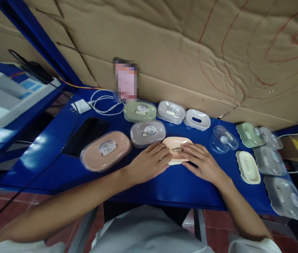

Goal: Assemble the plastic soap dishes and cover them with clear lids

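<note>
A peach soap dish [176, 143] without a lid lies on the blue table [151, 186] right in front of me. My left hand [150, 162] rests on its left end and my right hand [201, 161] on its right end, fingers laid flat over it. A clear loose lid [221, 139] lies just right of the dish. A lidded pink soap box [105, 150] sits to the left, and a lidded grey-brown box [148, 133] stands behind my left hand.
Behind are a green box [139, 111], a grey box [171, 111] and a white dish [196, 119]. Several more dishes and lidded boxes [268, 160] line the right end. A black phone [85, 135], white cable [101, 102] and cardboard wall [191, 52] are nearby.
</note>
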A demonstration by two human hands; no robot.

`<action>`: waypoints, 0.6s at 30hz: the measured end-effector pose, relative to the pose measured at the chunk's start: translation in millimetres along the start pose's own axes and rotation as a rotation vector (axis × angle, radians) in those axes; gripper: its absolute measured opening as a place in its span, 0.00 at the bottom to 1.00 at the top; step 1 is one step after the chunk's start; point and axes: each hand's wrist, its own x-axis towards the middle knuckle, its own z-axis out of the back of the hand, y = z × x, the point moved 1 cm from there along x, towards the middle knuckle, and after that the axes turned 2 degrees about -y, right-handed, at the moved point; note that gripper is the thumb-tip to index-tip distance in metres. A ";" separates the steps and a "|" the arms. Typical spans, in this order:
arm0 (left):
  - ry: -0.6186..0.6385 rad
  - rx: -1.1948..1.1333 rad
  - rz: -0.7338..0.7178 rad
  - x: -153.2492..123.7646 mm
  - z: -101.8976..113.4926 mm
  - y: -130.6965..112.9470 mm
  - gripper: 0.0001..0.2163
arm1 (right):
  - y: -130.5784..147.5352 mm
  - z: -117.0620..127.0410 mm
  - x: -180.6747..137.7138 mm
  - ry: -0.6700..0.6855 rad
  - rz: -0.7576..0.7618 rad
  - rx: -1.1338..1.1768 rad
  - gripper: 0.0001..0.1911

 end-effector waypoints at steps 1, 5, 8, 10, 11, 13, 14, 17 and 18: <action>0.004 0.007 -0.004 -0.3 -0.1 -0.5 0.10 | 1.3 0.0 0.8 -0.003 0.006 -0.003 0.24; 0.007 0.029 -0.027 -1.2 -1.4 -3.1 0.09 | 5.2 -2.1 2.8 -0.015 0.017 0.004 0.22; 0.030 0.025 -0.033 -0.7 -0.4 -4.3 0.12 | 5.9 -2.9 3.0 -0.016 0.023 0.011 0.19; 0.046 0.015 -0.026 0.1 1.6 -4.6 0.14 | 5.0 -2.3 2.5 -0.014 0.029 0.006 0.18; 0.050 0.011 -0.022 0.5 2.7 -4.7 0.15 | 4.5 -1.8 2.1 -0.015 0.031 0.000 0.18; 0.049 0.009 -0.015 0.9 4.1 -4.9 0.16 | 4.0 -1.1 1.2 -0.021 0.035 -0.020 0.18; 0.048 0.012 -0.016 0.8 4.3 -5.2 0.16 | 4.4 -1.2 1.0 -0.022 0.036 -0.032 0.18; 0.053 0.043 -0.035 -0.6 2.6 -6.4 0.15 | 7.8 -3.3 1.7 -0.014 0.053 -0.074 0.18; 0.058 0.057 -0.044 -1.2 1.7 -6.9 0.15 | 9.0 -3.9 2.3 -0.011 0.059 -0.081 0.18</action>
